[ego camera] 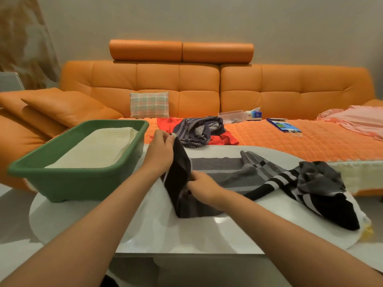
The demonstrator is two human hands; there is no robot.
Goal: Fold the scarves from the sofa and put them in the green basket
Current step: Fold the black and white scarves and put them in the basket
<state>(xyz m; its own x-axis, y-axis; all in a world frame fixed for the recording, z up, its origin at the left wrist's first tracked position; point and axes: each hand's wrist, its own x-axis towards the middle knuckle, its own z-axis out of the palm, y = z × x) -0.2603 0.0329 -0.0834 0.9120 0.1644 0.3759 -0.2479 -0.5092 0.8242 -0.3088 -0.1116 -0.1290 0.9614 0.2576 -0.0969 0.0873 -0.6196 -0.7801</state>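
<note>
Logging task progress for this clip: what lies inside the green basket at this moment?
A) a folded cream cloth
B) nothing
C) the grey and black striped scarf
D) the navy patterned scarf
A: a folded cream cloth lies in the green basket, while the left hand and right hand hold the grey and black scarf, and the navy scarf sits on the sofa.
</note>
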